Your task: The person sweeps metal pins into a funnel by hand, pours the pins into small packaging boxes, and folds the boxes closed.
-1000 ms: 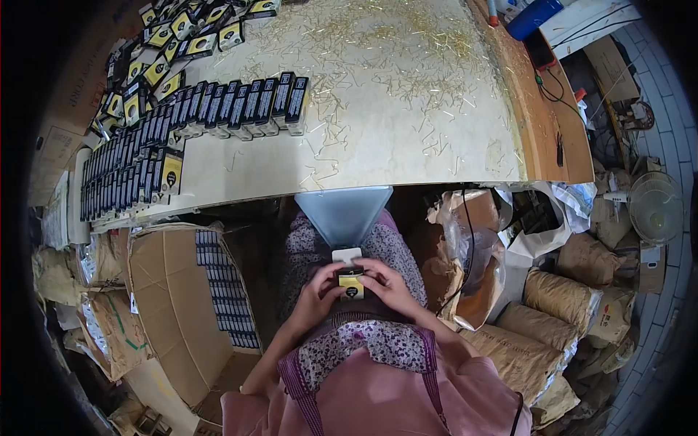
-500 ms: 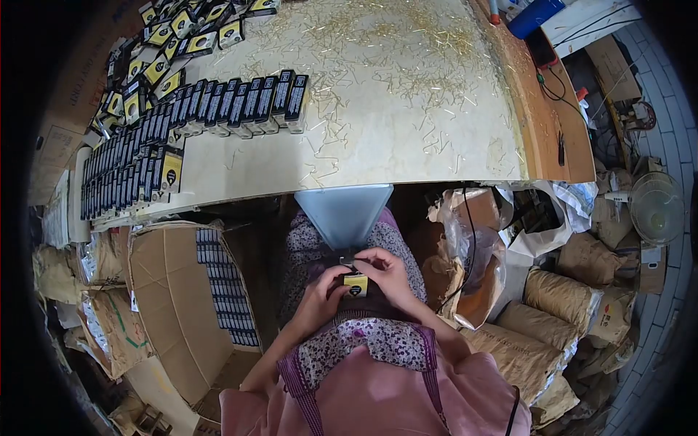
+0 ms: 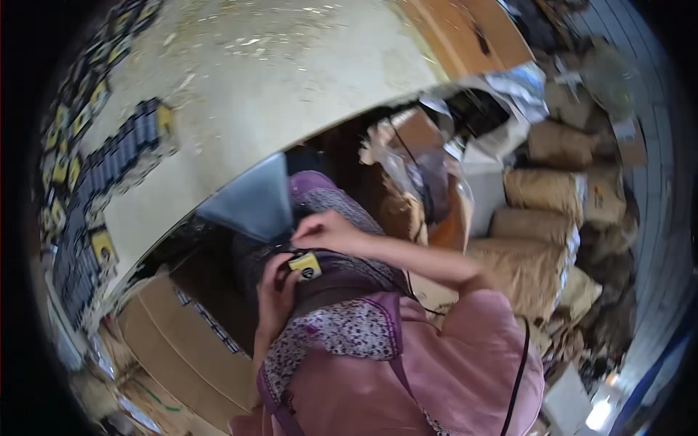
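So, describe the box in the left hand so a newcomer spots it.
Start at the pale worktable, then drop below its near edge to the left hand. It holds a yellow-faced box with a dark mark. Similar boxes crowd the worktable's left side; this one alone is held.

The left hand (image 3: 276, 285) reaches forward, thumb and fingers bent in a grip. The right hand (image 3: 329, 232) curls just beyond, perhaps pinching, though blurred; its forearm (image 3: 425, 259) slants across, elbow bent.
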`<state>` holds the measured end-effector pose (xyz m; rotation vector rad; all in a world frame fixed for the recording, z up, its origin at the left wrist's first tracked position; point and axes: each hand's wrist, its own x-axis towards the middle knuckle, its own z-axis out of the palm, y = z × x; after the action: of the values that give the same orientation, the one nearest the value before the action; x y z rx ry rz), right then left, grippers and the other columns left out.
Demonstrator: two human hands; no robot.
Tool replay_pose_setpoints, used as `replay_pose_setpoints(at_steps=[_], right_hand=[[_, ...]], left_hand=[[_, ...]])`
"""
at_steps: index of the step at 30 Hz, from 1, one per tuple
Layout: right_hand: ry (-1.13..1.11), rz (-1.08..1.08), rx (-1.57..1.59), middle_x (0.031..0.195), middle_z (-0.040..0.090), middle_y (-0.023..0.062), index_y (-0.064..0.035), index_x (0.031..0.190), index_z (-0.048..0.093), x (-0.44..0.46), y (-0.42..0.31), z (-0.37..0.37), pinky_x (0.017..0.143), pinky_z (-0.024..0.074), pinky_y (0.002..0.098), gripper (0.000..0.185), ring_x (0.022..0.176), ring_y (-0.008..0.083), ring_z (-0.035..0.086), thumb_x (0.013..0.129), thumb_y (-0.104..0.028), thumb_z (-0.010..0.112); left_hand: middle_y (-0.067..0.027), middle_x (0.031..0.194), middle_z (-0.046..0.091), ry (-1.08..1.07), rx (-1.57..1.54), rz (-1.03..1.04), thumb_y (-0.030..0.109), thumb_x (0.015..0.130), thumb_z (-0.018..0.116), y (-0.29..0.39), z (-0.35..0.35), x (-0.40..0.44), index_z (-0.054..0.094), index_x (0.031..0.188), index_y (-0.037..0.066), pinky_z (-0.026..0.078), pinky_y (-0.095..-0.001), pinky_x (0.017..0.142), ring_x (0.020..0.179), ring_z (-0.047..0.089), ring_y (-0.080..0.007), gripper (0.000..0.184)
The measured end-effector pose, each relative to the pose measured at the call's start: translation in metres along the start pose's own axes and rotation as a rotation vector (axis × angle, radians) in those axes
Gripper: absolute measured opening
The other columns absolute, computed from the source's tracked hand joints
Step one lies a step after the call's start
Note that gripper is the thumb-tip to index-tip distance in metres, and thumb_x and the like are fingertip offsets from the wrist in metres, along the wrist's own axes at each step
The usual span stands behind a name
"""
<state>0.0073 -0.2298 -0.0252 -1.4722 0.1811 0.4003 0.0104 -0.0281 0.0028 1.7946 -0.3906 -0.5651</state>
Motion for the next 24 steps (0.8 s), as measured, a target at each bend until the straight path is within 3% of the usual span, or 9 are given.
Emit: replay_pose_setpoints(at_steps=[2,7,14,22,24], right_hand=[[-0.16,0.101,0.086,0.079,0.067,0.0051,-0.0002,0.085,0.069,0.01,-0.009,-0.012,0.068,0.0478,0.0236,0.014,0.073,0.0095,0.06,0.079,-0.013,0.07],[-0.345,-0.074,-0.078,0.075,0.066,0.0058,0.0018,0.082,0.067,0.028,-0.019,-0.017,0.066,0.0478,0.0239,0.011,0.071,0.0098,0.06,0.076,-0.008,0.068],[-0.219,-0.073,0.05,0.075,0.065,0.0042,0.0013,0.083,0.066,0.013,-0.002,-0.005,0.067,0.0471,0.0232,0.011,0.073,0.0075,0.059,0.08,-0.008,0.068],[-0.058,-0.135,0.08,0.072,0.062,0.0018,0.002,0.082,0.064,-0.011,-0.005,-0.001,0.063,0.0449,0.0227,0.013,0.07,0.0051,0.055,0.083,-0.011,0.067],[-0.115,-0.204,0.126,0.079,0.062,0.0024,0.0011,0.092,0.063,-0.016,0.002,-0.002,0.067,0.0455,0.0231,0.015,0.075,0.0057,0.055,0.087,-0.013,0.064]], left_hand=[[-0.0101,0.112,0.054,-0.008,-0.007,0.014,-0.005,0.084,0.059,-0.011,0.0,-0.003,0.051,0.115,0.001,0.047,-0.0273,0.086,0.099,0.057,-0.0166,0.033],[-0.0104,0.113,0.052,-0.023,-0.137,-0.017,-0.005,0.086,0.058,-0.025,0.0,-0.005,0.048,0.117,0.002,0.047,-0.0287,0.087,0.102,0.056,-0.0175,0.034],[-0.0099,0.114,0.053,-0.014,-0.174,-0.098,-0.003,0.086,0.058,-0.038,-0.004,-0.011,0.047,0.118,0.003,0.045,-0.029,0.089,0.103,0.054,-0.0178,0.034],[-0.0095,0.112,0.055,-0.048,-0.088,-0.016,-0.003,0.087,0.056,-0.013,-0.003,-0.004,0.05,0.117,0.004,0.043,-0.0282,0.09,0.103,0.054,-0.0179,0.031],[-0.0097,0.112,0.055,-0.068,-0.125,-0.041,-0.002,0.088,0.056,-0.016,-0.004,-0.005,0.05,0.117,0.005,0.042,-0.0282,0.09,0.103,0.054,-0.0181,0.03]])
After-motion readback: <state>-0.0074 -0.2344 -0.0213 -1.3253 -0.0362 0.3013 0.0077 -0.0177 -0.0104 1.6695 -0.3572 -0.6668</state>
